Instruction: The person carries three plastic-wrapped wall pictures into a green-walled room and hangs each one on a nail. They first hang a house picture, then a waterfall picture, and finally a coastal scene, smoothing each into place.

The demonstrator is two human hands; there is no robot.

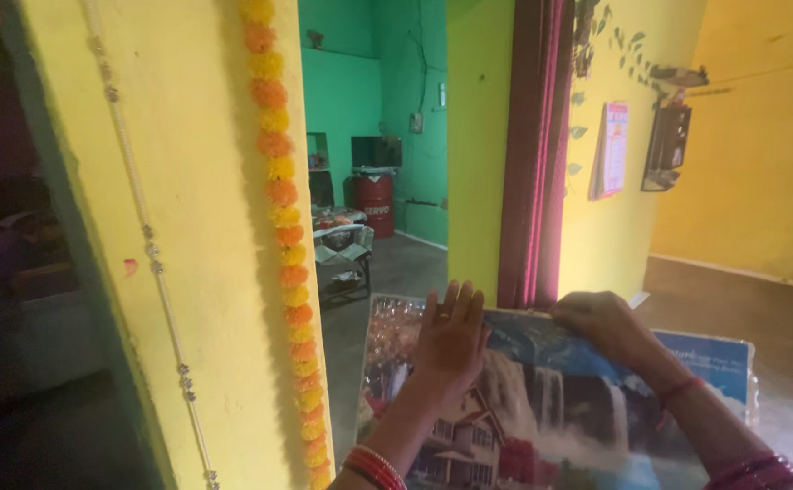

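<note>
Yellow-walled room, lower frame: we press our left hand [451, 340] flat, right hand [601, 322] gripping the glossy waterfall-and-house poster [542, 408] upright, steadying it.

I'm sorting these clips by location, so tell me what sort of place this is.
Probably a lived-in home. A marigold garland hangs down a yellow wall, a maroon curtain frames a doorway into a green room, and a wall calendar hangs nearby. Both hands rest on a waterfall poster.

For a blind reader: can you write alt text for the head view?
Two hands press a waterfall poster: left hand flat, right hand at its top edge. A marigold garland hangs on a yellow wall beside a doorway.
</note>
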